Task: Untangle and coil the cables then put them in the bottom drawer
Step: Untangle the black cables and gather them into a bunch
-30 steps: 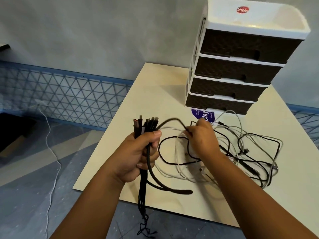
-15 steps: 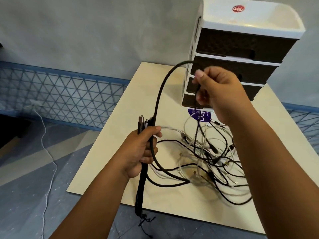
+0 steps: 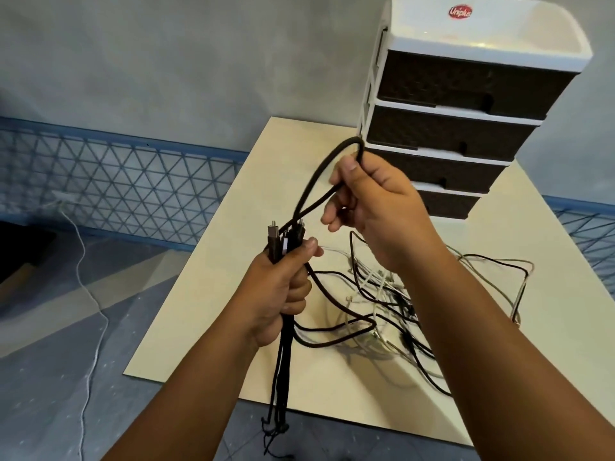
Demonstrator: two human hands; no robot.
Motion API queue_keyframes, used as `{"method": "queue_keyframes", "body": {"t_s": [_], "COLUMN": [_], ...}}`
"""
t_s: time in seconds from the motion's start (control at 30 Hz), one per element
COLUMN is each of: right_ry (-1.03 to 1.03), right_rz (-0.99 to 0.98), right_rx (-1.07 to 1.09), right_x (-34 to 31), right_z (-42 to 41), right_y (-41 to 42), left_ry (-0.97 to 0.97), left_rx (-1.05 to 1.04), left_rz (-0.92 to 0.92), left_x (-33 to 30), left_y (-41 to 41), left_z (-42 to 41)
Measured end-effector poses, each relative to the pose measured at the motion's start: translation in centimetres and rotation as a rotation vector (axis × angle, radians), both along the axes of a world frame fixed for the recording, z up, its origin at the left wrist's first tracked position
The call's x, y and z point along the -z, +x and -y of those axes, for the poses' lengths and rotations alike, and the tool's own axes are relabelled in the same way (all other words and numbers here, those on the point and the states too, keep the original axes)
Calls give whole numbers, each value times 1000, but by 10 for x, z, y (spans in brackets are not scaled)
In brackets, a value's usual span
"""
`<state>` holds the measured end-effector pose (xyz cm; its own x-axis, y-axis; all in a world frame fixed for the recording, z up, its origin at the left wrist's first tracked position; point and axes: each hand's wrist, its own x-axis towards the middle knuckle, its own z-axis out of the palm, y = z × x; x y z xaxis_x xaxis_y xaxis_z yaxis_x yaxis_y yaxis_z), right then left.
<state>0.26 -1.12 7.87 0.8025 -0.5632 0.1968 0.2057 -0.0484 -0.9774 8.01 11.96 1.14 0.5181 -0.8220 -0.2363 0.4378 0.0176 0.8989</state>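
Currently left hand (image 3: 283,291) fisted around a bundle of black cables (image 3: 283,361), plugs up, tails hanging below the board (image 3: 233,227) edge. Right hand (image 3: 376,201) pinches one thick black cable (image 3: 312,181), looped above the bundle. Tangled black and white cables (image 3: 399,311) lie on the board, right. Four-drawer unit (image 3: 449,128) at far right, all four shut.

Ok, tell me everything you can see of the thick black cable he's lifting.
The thick black cable looks braided and matte, thicker than the thin cables on the board. It rises from the left hand, arches up into a loop pinched by the right hand, then doubles back down. Below the left fist another stretch curves across the board under the tangle. Its ends are hidden.
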Motion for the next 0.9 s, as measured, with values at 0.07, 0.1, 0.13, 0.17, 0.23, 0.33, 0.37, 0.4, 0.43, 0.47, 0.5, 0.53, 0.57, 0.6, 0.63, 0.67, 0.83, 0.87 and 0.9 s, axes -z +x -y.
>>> {"method": "queue_keyframes", "body": {"t_s": [0.07,0.1,0.13,0.17,0.23,0.33,0.37,0.4,0.43,0.47,0.5,0.53,0.57,0.6,0.63,0.67,0.83,0.87,0.9], "right_ry": [-26,-46,-67,-86,-122,-154,-160,-166,-169,-164,-156,-150,-149,-152,-161,-172,-215,-217,-210], "right_rz": [42,60,74,85,103,117,113,104,94,87,80,73,67,63,62,64,100,104,106], "right_rx": [48,68,88,110,151,190,203,220,235,245,253,259,261,258,250,240,158,143,131], "right_x": [-2,-4,-6,-9,-14,-19,-19,-21,-22,-23,-25,-26,-28,-30,-32,-34,-43,-43,-44], "right_z": [1,1,0,-2,-5,-10,-12,-15,-17,-21,-24,-26,-29,-32,-35,-37,-50,-52,-54], "right_y": [-6,-9,-13,-16,-22,-32,-35,-40,-43,-47,-50,-53,-56,-59,-63,-67,-95,-101,-110], "left_ry": [-10,-19,-30,-40,-49,-70,-79,-87,-95,-99,-100,-96,-88,-82,-83,-86,-73,-75,-78], "left_rx": [43,64,89,115,160,206,215,225,234,240,242,243,243,245,247,250,276,285,290], "left_rz": [-3,-7,-14,-23,-33,-35,-37,-41,-48,-52,-51,-45,-33,-22,-17,-14,33,47,55], "left_x": [-1,-1,-1,0,0,-2,-2,-3,-4,-5,-7,-9,-12,-14,-16,-17,-20,-19,-19], "left_y": [1,2,2,3,4,6,6,5,5,4,2,1,-2,-5,-9,-12,-34,-38,-42], "left_z": [-4,-6,-8,-10,-14,-21,-24,-26,-29,-32,-34,-37,-40,-43,-46,-49,-65,-68,-72]}}
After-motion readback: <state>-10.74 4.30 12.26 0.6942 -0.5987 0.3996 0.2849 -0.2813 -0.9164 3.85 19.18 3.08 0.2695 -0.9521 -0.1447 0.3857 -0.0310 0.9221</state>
